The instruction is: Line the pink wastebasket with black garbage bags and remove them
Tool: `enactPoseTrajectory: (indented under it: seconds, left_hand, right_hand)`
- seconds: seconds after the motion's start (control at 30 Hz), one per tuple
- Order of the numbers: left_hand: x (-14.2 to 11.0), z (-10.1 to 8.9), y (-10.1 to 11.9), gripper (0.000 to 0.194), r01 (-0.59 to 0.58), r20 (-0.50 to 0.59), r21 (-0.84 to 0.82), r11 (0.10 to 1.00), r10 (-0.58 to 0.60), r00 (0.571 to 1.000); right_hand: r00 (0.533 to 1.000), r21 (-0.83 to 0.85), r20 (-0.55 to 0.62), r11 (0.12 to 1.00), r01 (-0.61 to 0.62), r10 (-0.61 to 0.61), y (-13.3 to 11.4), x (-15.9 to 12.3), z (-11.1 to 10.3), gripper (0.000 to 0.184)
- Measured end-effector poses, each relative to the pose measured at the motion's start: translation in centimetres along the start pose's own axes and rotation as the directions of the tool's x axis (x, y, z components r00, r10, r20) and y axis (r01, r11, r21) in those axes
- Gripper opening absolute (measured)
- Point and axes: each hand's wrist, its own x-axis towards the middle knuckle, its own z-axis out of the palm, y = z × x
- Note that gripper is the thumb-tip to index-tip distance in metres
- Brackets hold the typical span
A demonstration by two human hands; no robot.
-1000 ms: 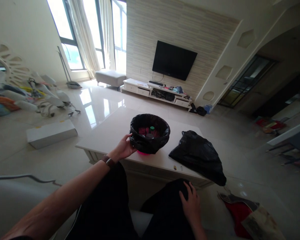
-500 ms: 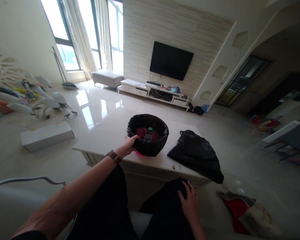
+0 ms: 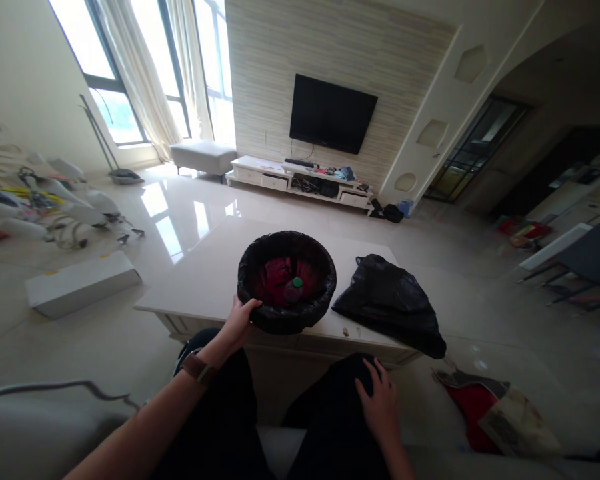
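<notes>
Tabletop [image 3: 190,277], bin [image 3: 290,323] leaning, mouth toward camera, left hand [image 3: 237,323] gripping rim [image 3: 293,310], right hand [image 3: 379,400] splayed

The bin liner [image 3: 290,323] and bag [image 3: 393,297] are black, the bottle cap [image 3: 297,282] green, the wall [image 3: 265,60] striped beige.

A black rectangular flat-screen television [image 3: 333,113] is mounted on the beige striped wall [image 3: 260,73]. Tall dark-framed windows [image 3: 83,40] admit daylight onto the glossy pale floor [image 3: 185,193].
</notes>
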Motion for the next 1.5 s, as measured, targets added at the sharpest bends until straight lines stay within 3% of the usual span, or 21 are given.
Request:
enactPoseTrajectory:
  seconds: [0.57,0.97,1.33,1.5]
  left_hand:
    - [0.5,-0.3,-1.5,0.061,0.000,0.037,-0.090,0.996,0.004,0.999]
    - [1.1,1.4,-0.6,0.072,0.024,0.076,-0.115,0.993,-0.016,0.997]
    - [2.9,2.8,0.0,0.059,0.057,0.063,-0.145,0.988,-0.048,0.997]
    - [3.6,3.4,0.4,0.067,0.067,0.080,-0.127,0.990,-0.057,0.995]
  right_hand:
    - [1.000,0.007,0.010,1.000,0.004,-0.004,0.7,0.2,0.4,0.072]
    - [0.999,0.009,0.033,1.000,0.016,-0.016,0.8,0.4,0.3,0.075]
    - [1.000,0.023,0.017,1.000,0.020,-0.021,1.2,0.6,0.6,0.077]
    - [0.999,0.039,0.005,0.998,0.045,-0.046,1.8,0.8,1.1,0.076]
